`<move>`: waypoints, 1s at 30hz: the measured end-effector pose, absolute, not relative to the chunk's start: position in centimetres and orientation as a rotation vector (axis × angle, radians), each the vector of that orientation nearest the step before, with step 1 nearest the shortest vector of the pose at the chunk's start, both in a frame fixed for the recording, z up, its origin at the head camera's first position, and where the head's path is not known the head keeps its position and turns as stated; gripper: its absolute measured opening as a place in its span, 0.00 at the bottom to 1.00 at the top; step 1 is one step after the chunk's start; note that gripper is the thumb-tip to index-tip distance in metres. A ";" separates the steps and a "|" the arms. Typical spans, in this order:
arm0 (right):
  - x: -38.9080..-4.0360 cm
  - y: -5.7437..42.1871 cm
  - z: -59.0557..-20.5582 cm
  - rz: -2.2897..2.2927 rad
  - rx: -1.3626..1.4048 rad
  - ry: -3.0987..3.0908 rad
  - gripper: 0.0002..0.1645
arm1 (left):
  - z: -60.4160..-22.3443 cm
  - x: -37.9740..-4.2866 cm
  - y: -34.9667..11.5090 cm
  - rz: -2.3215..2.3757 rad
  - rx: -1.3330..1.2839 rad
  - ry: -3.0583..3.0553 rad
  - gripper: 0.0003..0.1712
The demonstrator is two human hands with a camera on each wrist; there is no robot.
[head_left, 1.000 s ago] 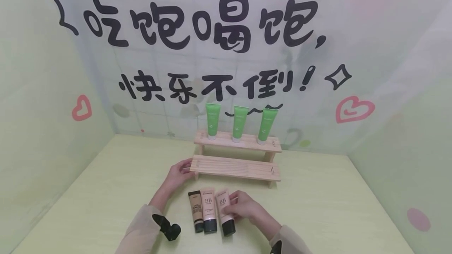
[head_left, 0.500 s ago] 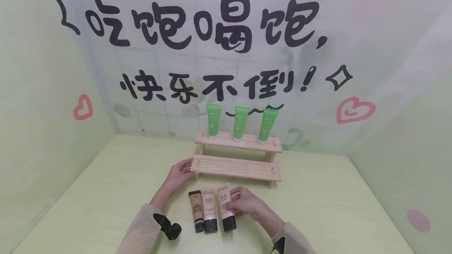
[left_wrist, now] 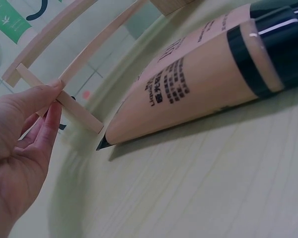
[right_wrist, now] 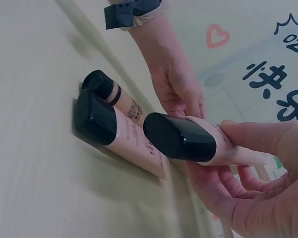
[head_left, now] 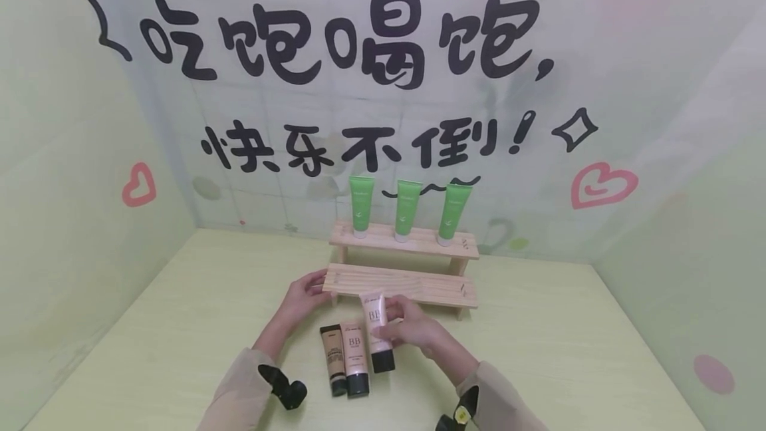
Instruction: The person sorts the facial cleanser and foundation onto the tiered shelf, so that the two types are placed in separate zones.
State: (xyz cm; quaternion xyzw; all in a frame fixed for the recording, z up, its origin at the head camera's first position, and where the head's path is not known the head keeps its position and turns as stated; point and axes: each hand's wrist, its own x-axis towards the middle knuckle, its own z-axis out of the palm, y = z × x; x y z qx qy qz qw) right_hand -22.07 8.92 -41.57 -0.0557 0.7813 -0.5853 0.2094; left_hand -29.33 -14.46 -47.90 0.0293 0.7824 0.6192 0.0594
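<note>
My right hand (head_left: 413, 324) grips a pink BB cream tube (head_left: 376, 324) with a black cap, thumb on its front and fingers behind. In the right wrist view the held tube (right_wrist: 188, 139) is lifted off the table, cap toward the camera. My left hand (head_left: 302, 298) pinches the left end of the wooden rack's lower step (head_left: 401, 285); in the left wrist view the thumb and fingertips meet on the wood. A second pink BB cream tube (head_left: 356, 358) and a tan liquid foundation tube (head_left: 332, 358) lie side by side on the table in front of the rack.
Three green tubes (head_left: 407, 211) stand on white caps along the rack's upper step (head_left: 380, 239). Behind the rack rises a printed backdrop (head_left: 269, 98) with black lettering. Pale walls flank the yellowish table (head_left: 191, 298) left and right.
My right hand has raised the pink BB cream tube up and away from the other two, toward the lower step. The left hand has kept its hold on the step's end.
</note>
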 end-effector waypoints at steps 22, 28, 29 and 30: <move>-27.0 6.4 -39.9 -1.745 -0.072 2.245 0.38 | -48.6 -29.7 -14.7 1.900 0.050 2.344 0.35; -27.9 5.7 -39.3 -1.812 -0.107 2.241 0.37 | -48.4 -29.5 -14.7 1.928 0.090 2.322 0.35; -28.1 5.6 -39.2 -1.817 -0.114 2.254 0.37 | -48.4 -29.5 -14.7 1.928 0.094 2.321 0.35; -28.3 5.4 -39.1 -1.824 -0.125 2.265 0.36 | -48.3 -29.5 -14.7 1.927 0.093 2.323 0.35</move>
